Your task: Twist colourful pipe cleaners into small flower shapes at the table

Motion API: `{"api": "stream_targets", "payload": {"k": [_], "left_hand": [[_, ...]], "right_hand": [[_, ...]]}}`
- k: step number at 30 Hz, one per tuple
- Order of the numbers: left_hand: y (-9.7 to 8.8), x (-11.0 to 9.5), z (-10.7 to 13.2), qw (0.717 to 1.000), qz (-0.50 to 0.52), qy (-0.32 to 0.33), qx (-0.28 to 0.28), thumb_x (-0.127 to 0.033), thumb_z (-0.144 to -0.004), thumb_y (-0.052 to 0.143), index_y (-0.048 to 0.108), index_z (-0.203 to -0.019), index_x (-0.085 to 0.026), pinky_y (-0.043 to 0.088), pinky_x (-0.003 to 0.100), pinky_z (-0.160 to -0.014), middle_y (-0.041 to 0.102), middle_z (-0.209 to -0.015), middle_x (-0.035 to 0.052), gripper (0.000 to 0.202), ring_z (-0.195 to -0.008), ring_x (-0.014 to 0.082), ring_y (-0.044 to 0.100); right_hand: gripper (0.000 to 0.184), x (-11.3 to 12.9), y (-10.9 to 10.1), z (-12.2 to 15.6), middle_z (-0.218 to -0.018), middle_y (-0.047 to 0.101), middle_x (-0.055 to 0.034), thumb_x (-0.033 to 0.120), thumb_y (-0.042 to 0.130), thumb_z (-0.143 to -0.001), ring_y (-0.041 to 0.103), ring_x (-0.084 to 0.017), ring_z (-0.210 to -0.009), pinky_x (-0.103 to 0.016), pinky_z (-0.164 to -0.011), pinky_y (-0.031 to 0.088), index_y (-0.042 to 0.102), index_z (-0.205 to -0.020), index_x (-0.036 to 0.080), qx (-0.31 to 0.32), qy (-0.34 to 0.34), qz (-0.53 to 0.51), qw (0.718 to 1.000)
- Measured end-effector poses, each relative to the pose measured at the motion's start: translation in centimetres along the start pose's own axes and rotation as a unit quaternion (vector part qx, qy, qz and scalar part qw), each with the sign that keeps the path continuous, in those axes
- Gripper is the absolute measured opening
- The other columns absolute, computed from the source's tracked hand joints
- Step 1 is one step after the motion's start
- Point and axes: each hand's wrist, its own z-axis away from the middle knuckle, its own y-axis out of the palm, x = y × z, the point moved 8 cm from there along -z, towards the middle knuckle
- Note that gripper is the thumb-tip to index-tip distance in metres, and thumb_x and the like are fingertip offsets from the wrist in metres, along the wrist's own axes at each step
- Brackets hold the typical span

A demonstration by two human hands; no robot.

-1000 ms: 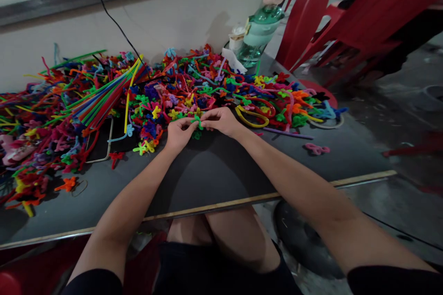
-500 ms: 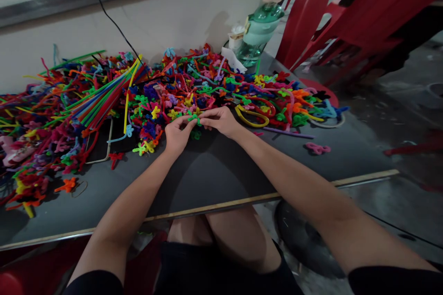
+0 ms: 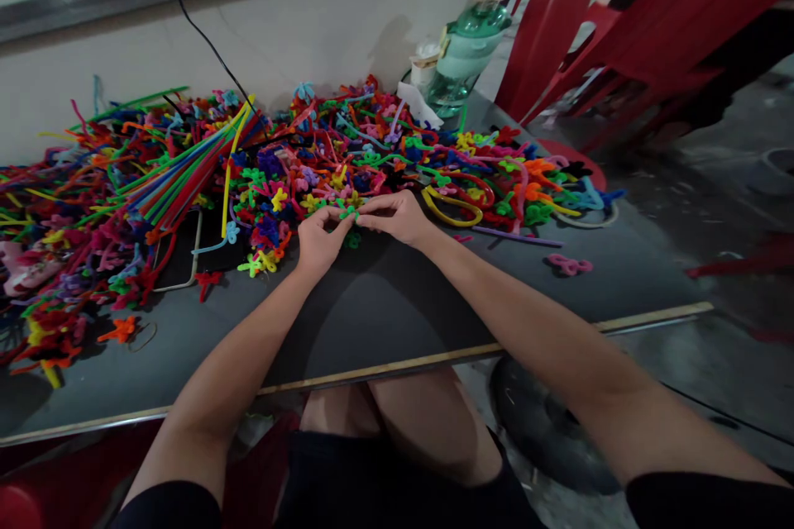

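Observation:
Between my two hands is a small green pipe cleaner [image 3: 348, 212], bent into loops. My left hand [image 3: 321, 238] pinches it from the left with thumb and forefinger. From the right, the fingertips of my right hand [image 3: 399, 217] close on the same piece. Just below the fingers, another green looped bit [image 3: 353, 240] shows over the table; whether it joins the held piece I cannot tell. Behind the hands lies a heap of many-coloured twisted pipe cleaners [image 3: 322, 149].
A bundle of straight pipe cleaners [image 3: 186, 173] rests on the heap at left. A yellow loop [image 3: 452, 209] and a pink twisted piece [image 3: 569, 265] lie to the right. At the back stand a green bottle [image 3: 468, 50] and red chairs [image 3: 546, 33]. The dark table [image 3: 385, 314] ends near my lap.
Both hands stay almost in place, still pinching the green pipe cleaner. The fingers have shifted only slightly around it.

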Motion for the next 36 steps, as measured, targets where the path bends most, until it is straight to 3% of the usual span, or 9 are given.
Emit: {"api": "stream_targets", "payload": {"k": [4,8,12,17,20,27,31,36], "left_hand": [[-0.4,1.1,-0.5,0.999,0.010,-0.035,-0.039,-0.025,-0.078,0.070,0.063,-0.077,-0.017,0.045,0.023,-0.057,0.061,-0.063,-0.0023,0.011,-0.058,0.0098,0.056],[-0.7,1.9,-0.7,0.994,0.074,-0.054,-0.059,-0.029,-0.081,0.068,0.059,-0.082,-0.018,0.048,0.024,-0.057,0.063,-0.065,-0.0020,0.015,-0.060,0.0108,0.060],[-0.3,2.0,-0.7,0.994,0.078,-0.061,-0.036,-0.031,-0.080,0.069,0.060,-0.082,-0.018,0.052,0.024,-0.059,0.066,-0.069,-0.0003,0.016,-0.066,0.0122,0.065],[0.1,1.4,-0.5,0.998,0.046,-0.044,-0.015,-0.023,-0.080,0.068,0.064,-0.099,-0.020,0.053,0.026,-0.064,0.069,-0.078,0.0009,0.020,-0.070,0.0132,0.066],[-0.1,0.8,-0.3,1.000,0.002,-0.017,-0.014,-0.025,-0.082,0.066,0.069,-0.094,-0.019,0.053,0.027,-0.067,0.070,-0.077,0.0013,0.014,-0.069,0.0132,0.065],[-0.5,0.7,-0.3,0.999,-0.007,-0.012,-0.030,-0.028,-0.079,0.068,0.071,-0.087,-0.017,0.050,0.026,-0.066,0.071,-0.077,0.0027,0.014,-0.067,0.0123,0.062],[-0.3,0.8,-0.4,0.999,0.020,-0.004,-0.027,-0.029,-0.079,0.069,0.070,-0.086,-0.017,0.049,0.024,-0.063,0.070,-0.076,0.0024,0.014,-0.065,0.0114,0.061],[0.0,0.6,-0.4,0.998,0.056,0.019,-0.008,-0.037,-0.076,0.071,0.068,-0.084,-0.018,0.051,0.024,-0.065,0.070,-0.078,0.0026,0.021,-0.068,0.0116,0.062]], "right_hand": [[0.036,-0.4,0.3,-0.2,-0.056,0.066,-0.0002,0.048,0.078,-0.064,0.054,-0.010,-0.045,-0.023,-0.042,0.042,0.078,-0.084,0.018,-0.004,0.010,-0.003,1.000],[0.034,0.4,0.4,0.0,-0.066,0.072,-0.0031,0.047,0.081,-0.061,0.061,-0.013,-0.054,-0.025,-0.049,0.048,0.078,-0.080,0.019,-0.007,-0.026,0.045,0.999],[0.033,0.8,0.0,0.3,-0.062,0.070,-0.0030,0.049,0.079,-0.064,0.058,-0.012,-0.049,-0.025,-0.046,0.046,0.077,-0.074,0.018,-0.032,-0.029,0.064,0.997],[0.030,1.0,-0.8,0.3,-0.062,0.070,-0.0034,0.046,0.075,-0.070,0.057,-0.012,-0.048,-0.026,-0.048,0.046,0.077,-0.076,0.017,-0.081,-0.042,0.086,0.992],[0.028,1.2,-1.2,0.3,-0.067,0.072,-0.0047,0.044,0.074,-0.070,0.061,-0.013,-0.054,-0.027,-0.051,0.049,0.077,-0.076,0.017,-0.101,-0.053,0.101,0.988],[0.026,1.3,-0.8,0.4,-0.074,0.074,-0.0042,0.043,0.075,-0.070,0.063,-0.013,-0.057,-0.026,-0.053,0.052,0.078,-0.080,0.019,-0.071,-0.053,0.084,0.993],[0.032,0.8,-0.5,0.2,-0.063,0.070,-0.0020,0.050,0.073,-0.071,0.055,-0.009,-0.047,-0.023,-0.043,0.044,0.077,-0.073,0.019,-0.039,-0.020,0.025,0.999],[0.037,0.5,0.2,0.1,-0.057,0.066,-0.0006,0.054,0.077,-0.064,0.053,-0.008,-0.046,-0.022,-0.042,0.042,0.076,-0.071,0.018,0.012,0.017,-0.027,0.999]]}}
